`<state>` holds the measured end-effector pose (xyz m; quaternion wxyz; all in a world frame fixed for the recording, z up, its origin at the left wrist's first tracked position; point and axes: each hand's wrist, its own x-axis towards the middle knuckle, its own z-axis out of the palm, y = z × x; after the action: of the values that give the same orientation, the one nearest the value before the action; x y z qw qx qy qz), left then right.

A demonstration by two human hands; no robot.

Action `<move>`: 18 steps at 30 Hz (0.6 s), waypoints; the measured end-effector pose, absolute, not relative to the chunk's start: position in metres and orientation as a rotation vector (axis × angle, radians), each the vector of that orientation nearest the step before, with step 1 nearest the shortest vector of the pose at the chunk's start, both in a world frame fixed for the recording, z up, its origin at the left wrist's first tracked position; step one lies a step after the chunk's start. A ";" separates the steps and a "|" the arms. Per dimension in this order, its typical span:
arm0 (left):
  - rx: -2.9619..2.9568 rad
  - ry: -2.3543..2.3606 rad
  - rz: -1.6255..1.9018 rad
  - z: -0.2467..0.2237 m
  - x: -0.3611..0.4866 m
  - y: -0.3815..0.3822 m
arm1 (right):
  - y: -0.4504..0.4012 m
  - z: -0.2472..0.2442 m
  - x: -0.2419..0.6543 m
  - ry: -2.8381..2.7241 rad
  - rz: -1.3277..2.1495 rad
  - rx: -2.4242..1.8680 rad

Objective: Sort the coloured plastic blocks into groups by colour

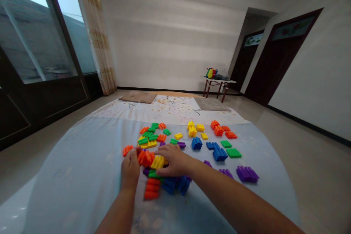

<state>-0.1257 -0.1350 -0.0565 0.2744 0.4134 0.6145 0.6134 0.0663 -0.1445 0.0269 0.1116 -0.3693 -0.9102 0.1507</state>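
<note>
The left hand (pixel 130 166) stands at lower centre of the frame, its fingers (pixel 134 154) closed in a pinch against an orange ribbed plastic block (pixel 144 157). The right hand (pixel 174 161) lies palm down just beside it, fingers spread and open, resting over a yellow ribbed block (pixel 158 162) without visibly gripping it.

Both blocks sit in a crowded cluster on a pale blue quilt (pixel 82 168). A stack of orange blocks (pixel 151 189) and blue blocks (pixel 170 185) lies just below the hands. Further up and to the right, loose groups of green, yellow, orange, blue and purple blocks spread across the quilt, with a purple bundle (pixel 247 174) at the right.

The blocks look light and stiff, so they would likely shift easily when nudged. Their ridged sides seem to offer the surest hold, pinched across the narrow width.

At the upper right of the frame, a small table (pixel 218 81) carries a multicoloured bag (pixel 211 73) against the far wall.
</note>
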 end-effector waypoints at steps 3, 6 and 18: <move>1.070 1.634 1.663 -0.057 -0.125 -0.135 | -0.166 0.018 0.059 -2.579 0.350 -0.984; 1.045 1.668 1.659 -0.055 -0.124 -0.135 | -0.188 0.007 0.049 -2.648 0.265 -0.852; 1.182 1.883 1.729 -0.060 -0.132 -0.129 | -0.213 -0.014 0.068 -2.663 0.094 -0.888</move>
<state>-0.1319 -0.1286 -0.0604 0.1621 0.4141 0.6597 0.6058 0.0677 -0.2132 -0.0143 0.1654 -0.3119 -0.9350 0.0332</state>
